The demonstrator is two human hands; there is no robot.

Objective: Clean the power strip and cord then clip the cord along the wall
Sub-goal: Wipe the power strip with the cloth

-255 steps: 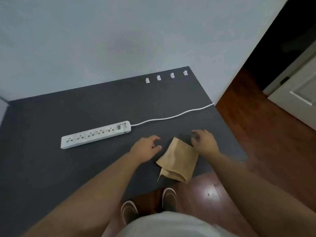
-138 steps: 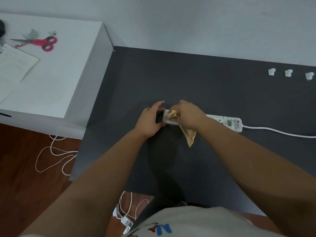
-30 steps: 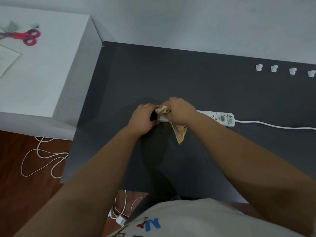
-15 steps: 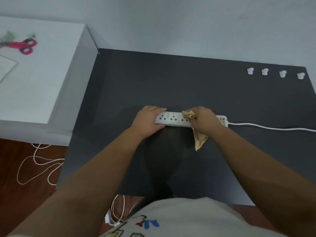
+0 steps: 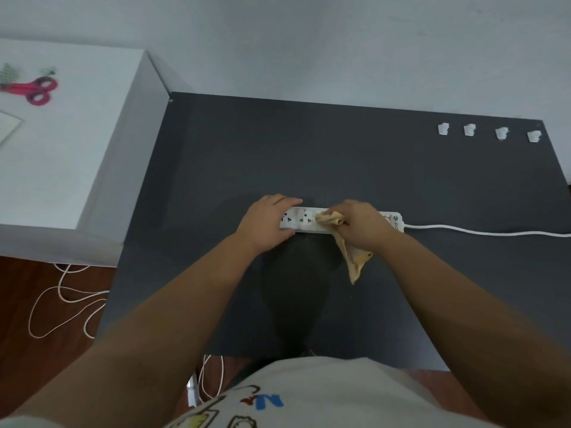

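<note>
Power strip [image 5: 301, 220] on dark table [image 5: 309, 156] against pale wall [image 5: 309, 41]; wood floor [image 5: 18, 304].

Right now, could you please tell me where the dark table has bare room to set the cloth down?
Free: between the power strip and the wall, left of the clips. Crowded: the strip itself, under left hand, right hand and cloth.

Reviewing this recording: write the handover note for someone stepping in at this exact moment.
Left hand holds the power strip by its left end on the dark table.
Right hand grips a tan cloth, pressed on the strip's middle.
Cord runs off to the right. Four white clips lie in a row near the wall.
Done: strip wipe under way. Left: finish strip, wipe cord, clip it along the wall.
</note>
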